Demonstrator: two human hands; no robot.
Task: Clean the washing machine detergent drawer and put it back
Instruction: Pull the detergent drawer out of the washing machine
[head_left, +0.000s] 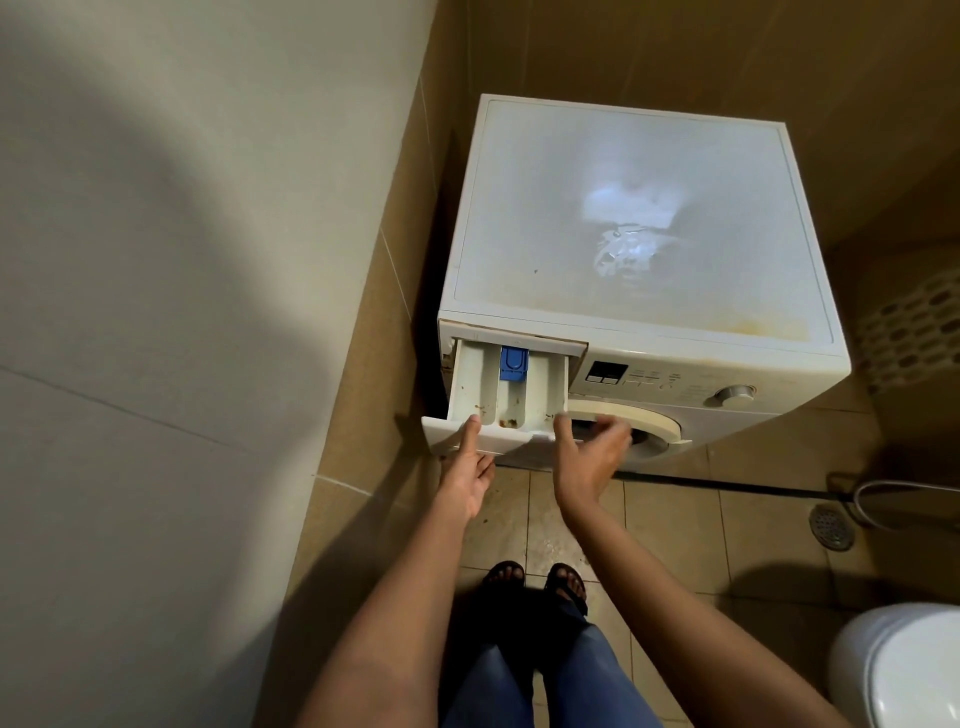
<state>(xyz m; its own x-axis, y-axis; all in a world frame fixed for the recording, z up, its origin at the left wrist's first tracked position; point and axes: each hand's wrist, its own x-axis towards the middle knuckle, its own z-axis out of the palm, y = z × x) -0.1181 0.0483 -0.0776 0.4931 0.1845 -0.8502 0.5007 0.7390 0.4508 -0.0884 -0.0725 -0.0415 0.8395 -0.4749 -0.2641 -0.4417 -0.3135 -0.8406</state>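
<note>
To the left stands a plain pale wall (156, 260), meeting a strip of tan tiled wall (374, 322) that runs down to the tiled floor (675, 525). The washing machine (623, 208) sits close against that tiled wall, with only a narrow dark gap between them; its flat top is dull, with a rust-coloured stain near the front edge. The detergent drawer (506, 395) is pulled well out of its slot at the upper left of the machine front, with its rear end still inside, a blue insert (513, 364) in the middle compartment and brown residue at the front. My left hand (465, 478) grips the drawer's front panel, thumb on top, fingers curled beneath. My right hand (587, 457) touches the drawer's right front corner with the thumb; its fingers are loosely spread and blurred in front of the round door (657, 428). Further right are the dial (735, 393), a floor drain (831, 527) and a toilet (904, 665), with open floor between them and my feet.
</note>
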